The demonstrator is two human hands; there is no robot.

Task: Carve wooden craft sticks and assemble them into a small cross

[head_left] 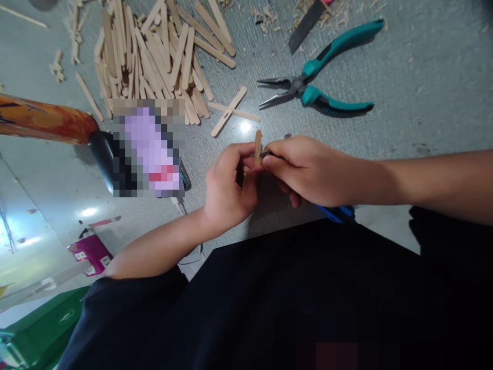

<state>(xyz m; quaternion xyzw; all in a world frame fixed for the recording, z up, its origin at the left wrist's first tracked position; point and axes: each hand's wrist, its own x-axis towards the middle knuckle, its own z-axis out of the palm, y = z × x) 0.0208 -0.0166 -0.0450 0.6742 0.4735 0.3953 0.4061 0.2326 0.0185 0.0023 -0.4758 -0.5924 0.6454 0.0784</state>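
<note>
My left hand (233, 187) pinches a short wooden craft stick (258, 146) between thumb and fingers, with the stick standing nearly upright in view. Against the stick's right edge sits the dark tip of a hand tool (271, 154), gripped in my right hand (304, 167). Most of that tool is hidden in the fist; a blue handle (337, 212) shows below the wrist and seems to belong to it. Its exact kind cannot be made out. Two crossed craft sticks (230, 111) lie just beyond my hands, the upper one with a slot cut in its middle.
A large heap of craft sticks (150, 56) lies at the back left. Teal-handled needle-nose pliers (298, 86) rest open at the back right, near a dark blade (306, 28) and wood shavings. An orange bottle (46, 121), a blurred-out phone-like object (148, 146) and a purple power socket (92, 254) are left.
</note>
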